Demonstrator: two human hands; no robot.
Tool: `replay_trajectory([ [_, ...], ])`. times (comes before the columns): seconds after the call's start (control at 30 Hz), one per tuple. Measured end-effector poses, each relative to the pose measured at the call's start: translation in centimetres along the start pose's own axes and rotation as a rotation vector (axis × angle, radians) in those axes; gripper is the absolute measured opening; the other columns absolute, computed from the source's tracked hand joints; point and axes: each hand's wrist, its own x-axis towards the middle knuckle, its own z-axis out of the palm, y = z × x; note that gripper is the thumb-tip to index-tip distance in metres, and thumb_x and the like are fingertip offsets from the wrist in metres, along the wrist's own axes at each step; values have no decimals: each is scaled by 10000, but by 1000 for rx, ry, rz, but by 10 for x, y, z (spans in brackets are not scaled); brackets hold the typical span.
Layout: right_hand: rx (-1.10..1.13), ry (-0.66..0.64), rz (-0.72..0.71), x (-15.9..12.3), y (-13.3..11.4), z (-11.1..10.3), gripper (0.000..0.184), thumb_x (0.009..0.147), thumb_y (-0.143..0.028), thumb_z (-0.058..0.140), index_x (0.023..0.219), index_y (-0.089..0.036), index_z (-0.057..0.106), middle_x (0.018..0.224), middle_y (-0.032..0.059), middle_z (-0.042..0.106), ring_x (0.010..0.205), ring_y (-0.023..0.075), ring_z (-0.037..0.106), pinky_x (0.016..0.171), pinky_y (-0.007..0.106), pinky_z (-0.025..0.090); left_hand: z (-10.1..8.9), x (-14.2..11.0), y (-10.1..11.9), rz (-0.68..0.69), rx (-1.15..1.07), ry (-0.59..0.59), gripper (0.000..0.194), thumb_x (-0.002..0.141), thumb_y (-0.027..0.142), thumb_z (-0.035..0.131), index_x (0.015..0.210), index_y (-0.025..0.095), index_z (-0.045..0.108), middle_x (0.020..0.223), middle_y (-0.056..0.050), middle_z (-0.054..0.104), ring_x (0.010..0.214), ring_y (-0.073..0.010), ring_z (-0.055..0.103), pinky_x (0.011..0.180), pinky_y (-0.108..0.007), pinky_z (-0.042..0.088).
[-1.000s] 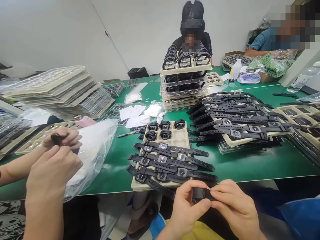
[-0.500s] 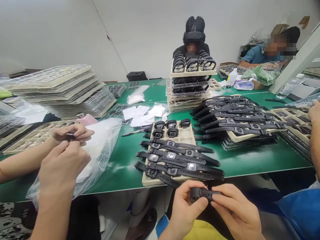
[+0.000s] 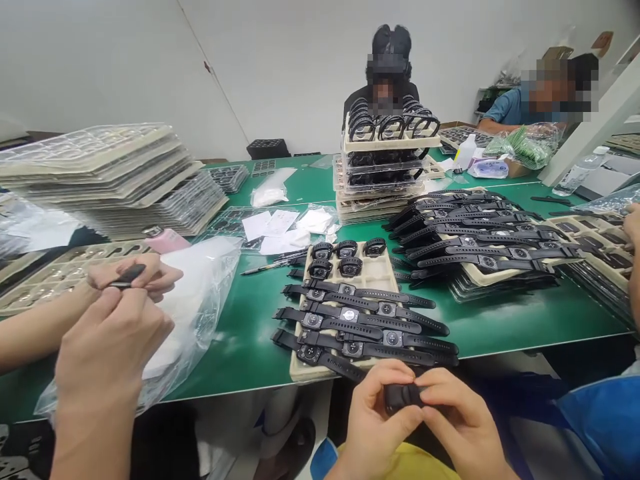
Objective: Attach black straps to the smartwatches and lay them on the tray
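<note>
green bench (image 3: 235, 360) fills the view, crowded end to end. big pile of clear trays (image 3: 120, 190) on the L; tray stack (image 3: 375, 207) at far side w/ a co-wkr (image 3: 380, 100) sitting behind it; 2nd co-wkr (image 3: 505, 110) in blue at upper R. mid-bench, a beige tray (image 3: 311, 375) holds black watches (image 3: 350, 327), straps laid crosswise; a larger strapped batch (image 3: 480, 260) sits behind it to the R. loose papers (image 3: 277, 230) and a pen (image 3: 260, 270) lie just past the tray. at L edge, a neighbour's hands (image 3: 133, 293) work over a plastic bag (image 3: 200, 313), pinching a small black part (image 3: 129, 274).

our L hand (image 3: 380, 427) and R hand (image 3: 457, 420) sit close together, narrow, just off the bench's near edge, in front of the beige tray. both hold a short black strap (image 3: 400, 398), fingers closing on it from each side. its long axis runs about level, L to R across our view. which end is which: can't tell, fingers cover most of it. an even pinch from both sides, kept level, looks best to stop a short piece twisting.
</note>
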Motion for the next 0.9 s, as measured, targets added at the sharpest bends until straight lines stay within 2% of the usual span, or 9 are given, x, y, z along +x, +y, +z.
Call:
replay_trajectory([
  [0.13,-143,38,-71,2,4,-4,95,1057,-317,680,1105,-267,745,1068,82,768,952,218,757,797,311,676,0,11,7,87,149,-3,259,817,425,916,987,261,810,937,-44,749,880,-174,731,809,-234,605],
  [0.2,-357,130,-101,4,1,-7,165,1052,-331,662,1146,-239,762,1184,130,718,1026,254,720,818,358,659,0,14,10,225,343,30,230,854,363,885,1021,243,782,940,-40,734,858,-171,728,776,-235,612],
  [0.27,-529,171,-171,9,-6,-10,175,1021,-284,675,1149,-204,763,1155,141,693,1011,258,692,825,370,633,0,16,13,418,588,77,213,874,225,845,1064,211,750,942,-40,712,850,-167,709,774,-245,612],
  [0.37,-536,-2,-256,27,-21,-13,161,1009,-188,645,1155,-168,711,955,90,729,857,210,706,769,312,625,2,18,15,660,864,112,196,898,95,777,1079,144,724,905,-50,671,860,-174,663,793,-270,606],
  [0.43,-472,-129,-180,41,-28,-14,142,1059,-236,582,1139,-173,681,896,61,746,763,176,714,685,263,624,4,19,16,755,944,116,141,941,89,729,1080,110,718,891,-63,653,868,-183,638,790,-284,602],
  [0.53,-374,-246,-3,55,-27,-15,210,1115,-364,523,1057,-217,660,848,8,739,690,137,709,612,210,606,6,23,17,820,988,74,103,979,84,670,1075,80,708,869,-73,634,840,-184,615,751,-290,594],
  [0.63,-330,-342,50,54,-18,-16,263,1148,-362,467,1013,-244,660,822,-30,725,673,111,704,602,182,582,5,27,15,829,994,32,88,978,85,659,1056,76,698,833,-70,614,792,-180,597,697,-286,586],
  [0.77,-551,-275,-196,47,-7,-13,321,1162,-222,386,991,-191,656,819,16,714,671,137,667,620,240,537,0,32,8,849,1045,6,167,944,23,615,1082,63,698,821,-89,626,776,-194,580,679,-299,593],
  [0.9,-890,-236,-450,50,-8,-11,370,1084,-65,441,775,-180,610,670,33,586,599,192,521,605,357,397,-5,33,6,859,1133,-73,326,870,-52,537,1126,63,704,829,-105,642,775,-209,573,666,-305,594],
])
